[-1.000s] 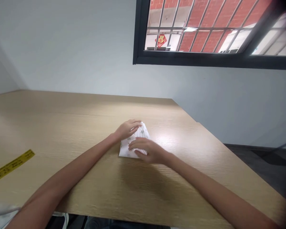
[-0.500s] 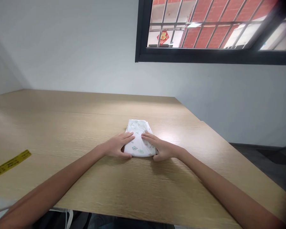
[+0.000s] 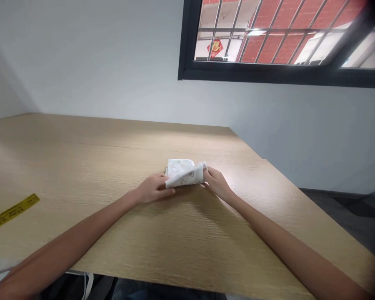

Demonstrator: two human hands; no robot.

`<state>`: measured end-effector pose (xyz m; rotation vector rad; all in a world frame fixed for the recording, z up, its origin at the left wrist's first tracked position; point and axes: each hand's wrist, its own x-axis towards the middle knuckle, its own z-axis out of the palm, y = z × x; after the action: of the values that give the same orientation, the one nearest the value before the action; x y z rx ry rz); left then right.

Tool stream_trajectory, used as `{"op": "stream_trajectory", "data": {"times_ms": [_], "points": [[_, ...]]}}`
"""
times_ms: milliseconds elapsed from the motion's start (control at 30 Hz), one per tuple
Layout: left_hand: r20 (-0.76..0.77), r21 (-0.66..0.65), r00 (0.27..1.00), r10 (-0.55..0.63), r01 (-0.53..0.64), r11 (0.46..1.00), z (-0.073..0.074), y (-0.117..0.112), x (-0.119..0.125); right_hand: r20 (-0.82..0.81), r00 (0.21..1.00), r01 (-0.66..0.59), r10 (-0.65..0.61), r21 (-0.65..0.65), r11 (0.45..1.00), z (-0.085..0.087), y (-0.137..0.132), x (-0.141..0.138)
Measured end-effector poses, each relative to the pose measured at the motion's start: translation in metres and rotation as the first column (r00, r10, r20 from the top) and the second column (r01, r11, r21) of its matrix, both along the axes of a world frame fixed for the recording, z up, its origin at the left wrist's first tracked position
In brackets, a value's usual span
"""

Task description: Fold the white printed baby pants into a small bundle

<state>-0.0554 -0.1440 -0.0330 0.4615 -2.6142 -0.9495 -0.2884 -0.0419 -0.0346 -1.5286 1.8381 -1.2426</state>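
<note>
A folded white cloth [image 3: 189, 177] with small printed figures lies at the middle of the table. Its near part is raised and turned back toward the far side, forming a slanted flap over the layer beneath. My right hand [image 3: 218, 182] pinches the flap at its right end. At the other end, my left hand [image 3: 155, 187] has the flap's left corner between thumb and fingers, and its fingertips are partly hidden by the cloth. Whether the cloth is a garment cannot be made out.
The wooden table [image 3: 112, 233] reaches back to a pale wall [image 3: 112, 62]. A yellow strip with dark markings [image 3: 12, 213] lies on the left. A dark-framed, barred window [image 3: 268, 73] is at upper right. White straps [image 3: 89, 285] hang below the front edge.
Both hands lay flat on the cloth's sides before. Now the near part of the cloth is lifted and turned back, with my right hand higher and gripping its end.
</note>
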Motion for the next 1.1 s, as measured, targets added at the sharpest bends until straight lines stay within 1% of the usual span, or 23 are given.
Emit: {"op": "stream_trajectory", "data": {"times_ms": [33,100,133,233,300,400,467,500,533,600,633,667,700,733,767,800,867,933,1000,1100], "points": [[-0.009,0.059,0.997,0.081,-0.080,0.995,-0.001,0.002,-0.003,0.002,0.999,0.047,-0.047,0.016,0.999,0.002,0.000,0.004],[-0.016,0.135,0.974,0.227,-0.223,0.965,-0.006,0.003,-0.009,-0.004,0.992,0.127,-0.127,0.050,0.991,0.006,-0.002,0.012],[-0.013,0.173,0.957,0.289,-0.283,0.944,-0.007,0.003,-0.013,0.012,0.989,0.147,-0.148,0.075,0.986,0.008,-0.003,0.015],[0.023,0.240,0.899,0.438,-0.430,0.870,-0.010,-0.001,-0.025,0.130,0.973,0.158,-0.189,0.216,0.964,0.010,-0.010,0.021],[0.058,0.232,0.847,0.529,-0.526,0.818,-0.010,-0.004,-0.032,0.111,0.969,0.187,-0.221,0.258,0.948,0.010,-0.015,0.022],[0.082,0.158,0.747,0.660,-0.663,0.731,-0.010,-0.004,-0.041,-0.011,0.964,0.258,-0.264,0.254,0.932,0.008,-0.019,0.020],[0.057,0.102,0.699,0.713,-0.714,0.692,-0.009,0.000,-0.045,-0.091,0.957,0.290,-0.277,0.213,0.933,0.008,-0.019,0.021],[0.030,0.073,0.687,0.726,-0.726,0.684,-0.008,0.002,-0.046,-0.156,0.947,0.306,-0.281,0.165,0.938,0.008,-0.018,0.023],[-0.005,0.038,0.682,0.731,-0.730,0.682,-0.006,0.004,-0.048,-0.249,0.923,0.324,-0.294,0.089,0.942,0.009,-0.018,0.027],[-0.085,-0.057,0.698,0.711,-0.716,0.696,-0.003,0.008,-0.052,-0.464,0.817,0.328,-0.343,-0.115,0.938,0.010,-0.018,0.037],[-0.118,-0.116,0.722,0.682,-0.692,0.712,-0.001,0.009,-0.056,-0.555,0.752,0.290,-0.355,-0.205,0.935,0.011,-0.019,0.043],[-0.139,-0.178,0.757,0.638,-0.653,0.736,0.000,0.009,-0.059,-0.632,0.692,0.229,-0.350,-0.267,0.936,0.011,-0.021,0.049],[-0.146,-0.237,0.802,0.579,-0.597,0.767,0.001,0.009,-0.063,-0.689,0.644,0.175,-0.333,-0.291,0.941,0.011,-0.023,0.054],[-0.138,-0.287,0.847,0.514,-0.530,0.798,0.001,0.007,-0.067,-0.729,0.617,0.142,-0.295,-0.265,0.954,0.011,-0.027,0.058],[-0.116,-0.323,0.886,0.450,-0.462,0.826,0.000,0.004,-0.071,-0.756,0.610,0.137,-0.237,-0.193,0.972,0.010,-0.031,0.061],[-0.085,-0.343,0.915,0.395,-0.400,0.850,-0.002,0.000,-0.074,-0.769,0.616,0.152,-0.169,-0.095,0.984,0.009,-0.035,0.061],[-0.024,-0.337,0.947,0.321,-0.310,0.889,-0.007,-0.008,-0.077,-0.747,0.663,0.188,-0.054,0.096,0.977,0.007,-0.043,0.058],[0.014,-0.295,0.958,0.287,-0.271,0.916,-0.013,-0.016,-0.077,-0.681,0.733,0.180,0.015,0.215,0.960,0.005,-0.046,0.048],[0.024,-0.239,0.961,0.277,-0.264,0.934,-0.019,-0.024,-0.074,-0.602,0.798,0.169,0.016,0.249,0.954,0.001,-0.044,0.035],[0.007,-0.140,0.959,0.283,-0.279,0.950,-0.024,-0.033,-0.068,-0.498,0.867,0.152,-0.023,0.220,0.964,-0.004,-0.034,0.015]]}}
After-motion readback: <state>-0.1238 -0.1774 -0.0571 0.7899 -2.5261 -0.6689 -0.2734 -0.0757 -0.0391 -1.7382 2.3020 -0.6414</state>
